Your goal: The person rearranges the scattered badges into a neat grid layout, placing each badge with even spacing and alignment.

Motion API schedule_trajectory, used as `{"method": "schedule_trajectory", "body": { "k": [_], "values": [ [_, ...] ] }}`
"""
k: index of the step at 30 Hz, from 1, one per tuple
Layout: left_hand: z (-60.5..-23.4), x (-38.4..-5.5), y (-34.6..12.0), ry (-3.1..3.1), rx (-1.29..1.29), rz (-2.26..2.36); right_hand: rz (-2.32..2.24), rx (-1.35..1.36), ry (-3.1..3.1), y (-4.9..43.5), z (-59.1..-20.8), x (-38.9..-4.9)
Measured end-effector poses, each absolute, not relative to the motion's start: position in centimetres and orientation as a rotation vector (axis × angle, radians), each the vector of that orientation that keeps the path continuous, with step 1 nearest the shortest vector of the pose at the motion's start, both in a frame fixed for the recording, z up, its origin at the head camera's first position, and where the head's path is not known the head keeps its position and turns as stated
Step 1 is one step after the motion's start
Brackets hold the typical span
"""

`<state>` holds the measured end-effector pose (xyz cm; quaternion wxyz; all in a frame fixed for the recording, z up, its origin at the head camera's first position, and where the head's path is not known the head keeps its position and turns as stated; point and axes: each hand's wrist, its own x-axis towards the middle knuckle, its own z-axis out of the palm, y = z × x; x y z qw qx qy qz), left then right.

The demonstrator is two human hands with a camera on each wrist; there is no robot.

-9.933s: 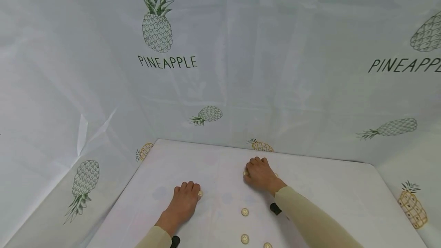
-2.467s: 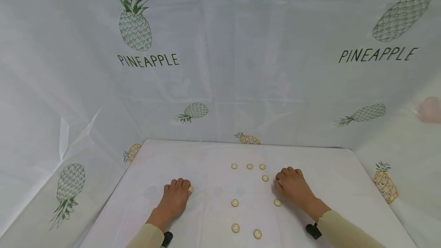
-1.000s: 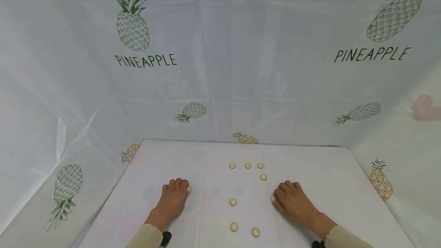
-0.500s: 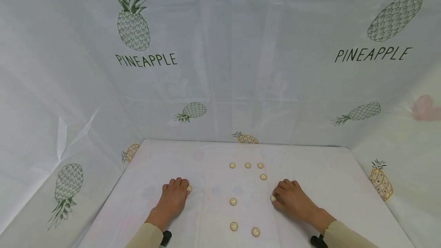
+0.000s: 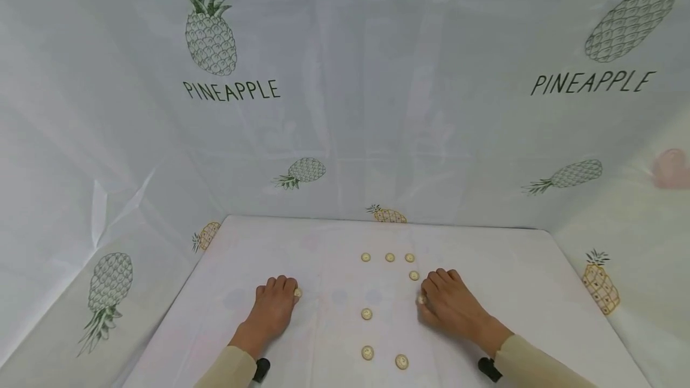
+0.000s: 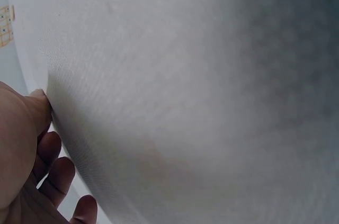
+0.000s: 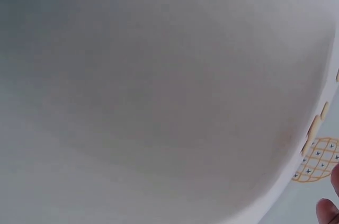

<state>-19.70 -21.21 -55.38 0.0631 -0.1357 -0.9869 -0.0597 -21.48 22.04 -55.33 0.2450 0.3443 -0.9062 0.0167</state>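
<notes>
In the head view, my left hand rests on the left of the white table, holding a small round cream disc at its thumb and fingertips. Right of centre, the fingers of my right hand hold a similar disc against the tabletop. Just behind that lies another disc. The left wrist view has my left hand's thumb against the cloth, its disc hidden. Only fingertips of my right hand show in the right wrist view. Dark marks on the discs are too small to read.
Three discs form a row at the back, one of them a middle disc. Nearer lie a disc, another disc and a front disc. A pineapple-printed white sheet rises behind the table.
My right hand left the back discs, came down to a lone disc on the right, took hold of it and slid it slightly back and left. My left hand has stayed with its disc.
</notes>
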Motion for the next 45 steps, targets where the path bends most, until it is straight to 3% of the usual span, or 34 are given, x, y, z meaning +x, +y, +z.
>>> {"method": "schedule_trajectory", "body": {
  "k": [22, 45],
  "values": [
    [-55.4, -19.9, -21.2, -3.009, -0.39, -0.253, 0.074, 0.855, -2.544, 19.9, -55.7, -26.8],
    [-55.3, -20.0, -21.2, -3.002, -0.385, -0.216, 0.116, 0.873, -2.677, 16.3, -56.4, -28.3]
  ]
}}
